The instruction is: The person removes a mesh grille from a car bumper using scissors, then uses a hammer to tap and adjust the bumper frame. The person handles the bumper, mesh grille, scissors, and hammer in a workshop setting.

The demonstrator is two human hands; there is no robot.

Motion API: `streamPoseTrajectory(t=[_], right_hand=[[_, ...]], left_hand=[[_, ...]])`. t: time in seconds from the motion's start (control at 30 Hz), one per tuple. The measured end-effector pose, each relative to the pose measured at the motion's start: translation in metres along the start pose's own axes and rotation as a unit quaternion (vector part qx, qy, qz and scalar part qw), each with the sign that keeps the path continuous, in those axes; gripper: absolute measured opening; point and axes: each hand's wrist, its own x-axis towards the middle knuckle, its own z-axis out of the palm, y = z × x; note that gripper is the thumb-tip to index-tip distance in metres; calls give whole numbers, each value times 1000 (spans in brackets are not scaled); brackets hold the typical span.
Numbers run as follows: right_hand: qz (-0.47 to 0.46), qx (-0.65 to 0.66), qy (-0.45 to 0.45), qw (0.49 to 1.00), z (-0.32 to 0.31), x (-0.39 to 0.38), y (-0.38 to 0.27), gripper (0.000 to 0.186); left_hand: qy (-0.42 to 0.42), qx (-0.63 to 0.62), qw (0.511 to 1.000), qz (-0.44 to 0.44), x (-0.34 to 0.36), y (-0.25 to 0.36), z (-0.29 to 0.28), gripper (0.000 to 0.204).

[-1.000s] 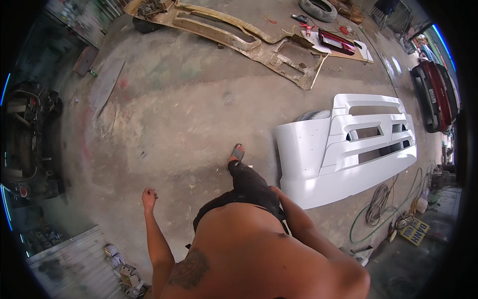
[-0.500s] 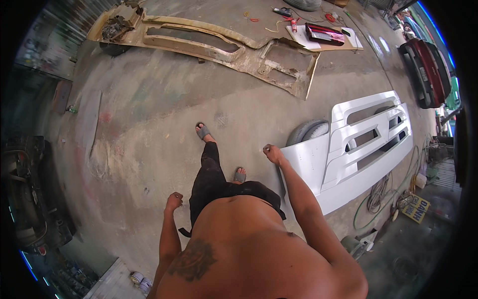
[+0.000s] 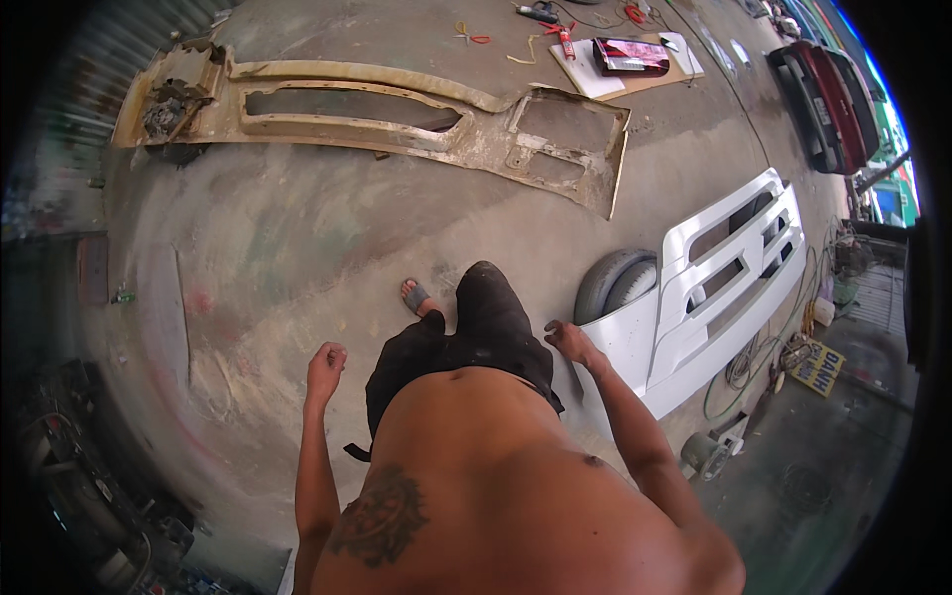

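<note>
My left hand (image 3: pixel 325 372) hangs in the air over the bare concrete floor, its fingers curled in loosely, nothing visible in it. On the other side, my right hand (image 3: pixel 570 340) is held with bent fingers a little apart, holding nothing that shows. It is nearest to the left end of a white slotted vehicle panel (image 3: pixel 684 347), which looks like a truck bumper or front panel; in this view the hand overlaps the floor just left of it. Tyres (image 3: pixel 607 280) stand beneath and behind that panel. One sandalled foot (image 3: pixel 415 295) shows ahead, by my raised knee.
A long worn beige vehicle panel (image 3: pixel 476 144) lies across the floor ahead. Beyond it a red lamp unit (image 3: pixel 632 58) rests on cardboard near a red tube (image 3: pixel 565 43). A dark red bumper (image 3: pixel 828 109) stands far right. Hoses (image 3: pixel 739 367) and a yellow sign (image 3: pixel 818 367) lie at right.
I have stepped forward; the beige panel and white panel sit lower or nearer in view. My left hand has swung up and forward, and my right hand has drawn back toward my body.
</note>
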Motion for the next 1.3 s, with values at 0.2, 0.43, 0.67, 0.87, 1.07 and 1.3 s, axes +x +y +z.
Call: streamPoseTrajectory(t=[0.2,0.43,0.67,0.87,1.07,1.3], right_hand=[[-55,-136,-46,988,-86,1,-113,20],[-112,-80,-79,987,-194,28,-191,15],[-82,123,-333,931,-283,101,-210,24],[-81,163,-283,942,-290,122,-238,21],[-40,114,-406,906,-300,149,-282,32],[-79,187,-449,870,-278,148,-292,38]], left_hand=[[-122,80,988,54,18,187,-61,13],[-162,-15,986,-37,40,251,-93,16],[-174,-119,975,-71,92,278,-111,13],[-215,-83,966,-115,148,292,-144,9],[-289,-120,943,-110,183,313,-192,10],[-346,-174,906,-172,184,313,-227,21]])
